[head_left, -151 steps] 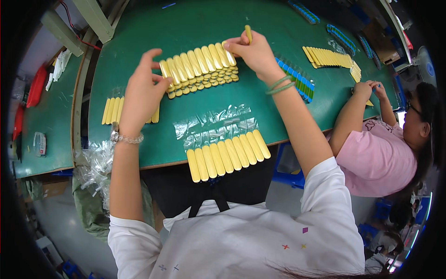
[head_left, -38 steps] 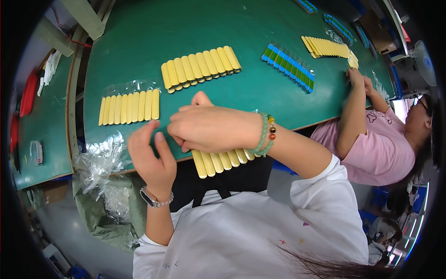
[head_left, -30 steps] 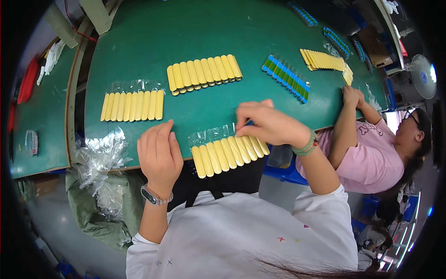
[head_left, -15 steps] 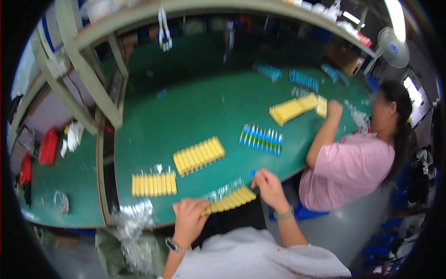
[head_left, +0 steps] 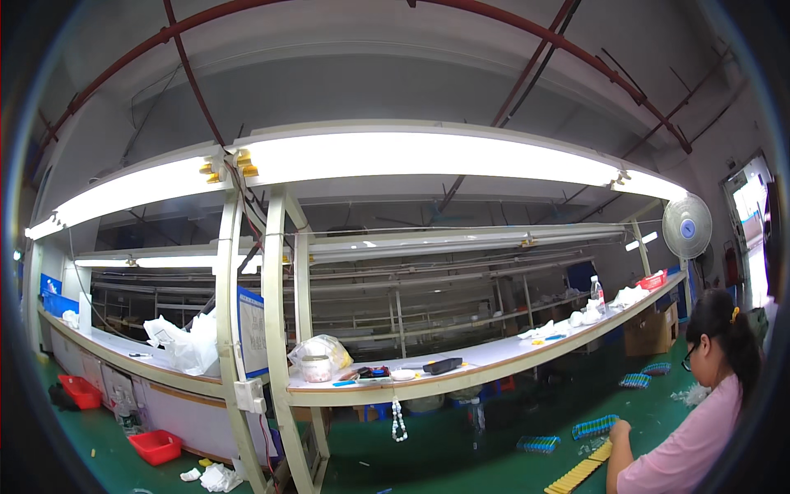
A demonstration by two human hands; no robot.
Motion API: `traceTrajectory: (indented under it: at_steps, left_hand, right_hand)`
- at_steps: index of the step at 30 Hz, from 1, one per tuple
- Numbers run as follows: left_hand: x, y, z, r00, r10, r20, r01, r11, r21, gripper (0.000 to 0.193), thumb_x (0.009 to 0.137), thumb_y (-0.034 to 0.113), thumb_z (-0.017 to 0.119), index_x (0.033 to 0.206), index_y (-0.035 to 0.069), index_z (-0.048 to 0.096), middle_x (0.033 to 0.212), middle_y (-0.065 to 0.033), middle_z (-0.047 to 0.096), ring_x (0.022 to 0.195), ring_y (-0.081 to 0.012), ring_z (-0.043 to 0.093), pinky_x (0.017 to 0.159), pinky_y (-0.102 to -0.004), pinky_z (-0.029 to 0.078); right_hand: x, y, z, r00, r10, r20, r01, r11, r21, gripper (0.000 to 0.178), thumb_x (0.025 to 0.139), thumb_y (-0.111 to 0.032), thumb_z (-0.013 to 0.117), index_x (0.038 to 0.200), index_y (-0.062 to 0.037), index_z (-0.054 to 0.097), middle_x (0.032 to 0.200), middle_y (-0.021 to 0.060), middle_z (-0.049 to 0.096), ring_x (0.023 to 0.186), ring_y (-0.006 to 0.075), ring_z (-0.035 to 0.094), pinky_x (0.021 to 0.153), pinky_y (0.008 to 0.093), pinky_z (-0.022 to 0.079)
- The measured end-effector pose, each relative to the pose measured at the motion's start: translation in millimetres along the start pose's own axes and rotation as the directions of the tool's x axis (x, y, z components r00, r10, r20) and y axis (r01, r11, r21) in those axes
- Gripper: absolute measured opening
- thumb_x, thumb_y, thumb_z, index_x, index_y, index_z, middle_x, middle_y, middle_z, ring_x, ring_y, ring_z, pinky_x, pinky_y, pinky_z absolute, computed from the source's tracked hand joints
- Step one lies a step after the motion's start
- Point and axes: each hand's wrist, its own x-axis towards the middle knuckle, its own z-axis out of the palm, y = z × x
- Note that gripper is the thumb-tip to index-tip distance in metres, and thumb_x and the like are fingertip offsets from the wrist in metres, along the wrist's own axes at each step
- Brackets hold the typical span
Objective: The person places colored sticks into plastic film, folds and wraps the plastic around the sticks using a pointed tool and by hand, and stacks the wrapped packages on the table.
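Observation:
Neither of my hands shows in the head view, so what they hold is hidden. At the lower right, a row of slim yellow pieces lies on the green table. A co-worker in a pink top has a hand at the far end of that row. Just beyond it is a blue-and-green row of slim pieces, with a second such row to its left. Farther back lies another blue row.
A long shelf crosses above the table, carrying a tub, a bottle and white bags. A beaded string hangs from its edge. Upright posts stand left of centre. Red trays sit at left; a fan stands right.
The view has swung up from the table to the shelf and lights. My hands have left the picture; earlier the left held a row of yellow pieces and the right a small blue thing.

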Motion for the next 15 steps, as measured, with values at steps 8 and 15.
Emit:
traceTrajectory:
  at_steps: [8,15]
  left_hand:
    - [-22,13,23,0.991,-0.028,0.128,0.024,0.999,0.032,0.041,0.092,0.025,0.065,0.127,0.007,0.055,0.105,-0.0176,0.069,0.1,-0.0347,0.066,0.09,-0.0432,0.05]
    - [-42,24,27,0.978,-0.019,0.206,0.003,0.997,0.077,0.033,0.092,0.028,0.064,0.118,0.008,0.063,0.101,-0.0166,0.07,0.096,-0.0342,0.067,0.087,-0.0432,0.052]
  right_hand:
    - [22,-3,-10,0.998,0.068,0.017,-0.069,0.99,0.119,0.051,0.087,-0.023,0.073,0.13,-0.004,0.053,0.105,0.0035,0.059,0.1,0.0141,0.053,0.092,0.0308,0.044]
    - [20,3,-4,0.997,0.074,0.035,-0.08,0.976,0.204,0.051,0.089,-0.025,0.071,0.131,-0.0044,0.052,0.104,0.0041,0.059,0.1,0.0142,0.052,0.092,0.0309,0.044]
